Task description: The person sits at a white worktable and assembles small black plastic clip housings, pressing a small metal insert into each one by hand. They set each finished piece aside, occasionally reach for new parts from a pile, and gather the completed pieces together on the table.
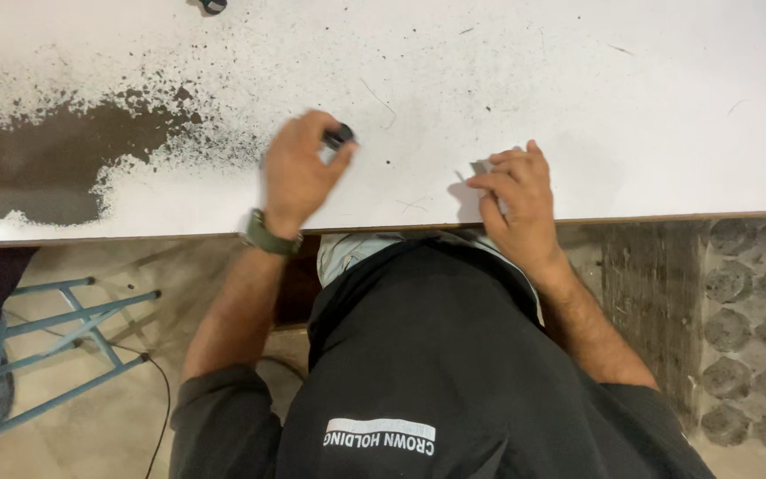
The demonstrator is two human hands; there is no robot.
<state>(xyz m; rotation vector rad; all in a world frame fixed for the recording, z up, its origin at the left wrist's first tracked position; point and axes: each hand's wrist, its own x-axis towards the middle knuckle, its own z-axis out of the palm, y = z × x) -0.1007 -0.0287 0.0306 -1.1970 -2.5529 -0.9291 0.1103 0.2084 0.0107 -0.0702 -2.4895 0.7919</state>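
Centre of the frame: the left hand (299, 173), a green watch (268, 235) on its wrist, has its fingers clamped on a small black part (339, 136) just above the white table (631, 115). Right of centre, the right hand (516, 200) rests at the table's near edge, fingers together, pinching a small pale piece (482, 168). Dark powder (55, 151) lies at upper left.

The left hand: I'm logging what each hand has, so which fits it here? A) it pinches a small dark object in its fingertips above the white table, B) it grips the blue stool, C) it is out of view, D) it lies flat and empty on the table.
A: the left hand, with a watch on its wrist, holds a small dark object between thumb and fingers over the white table.
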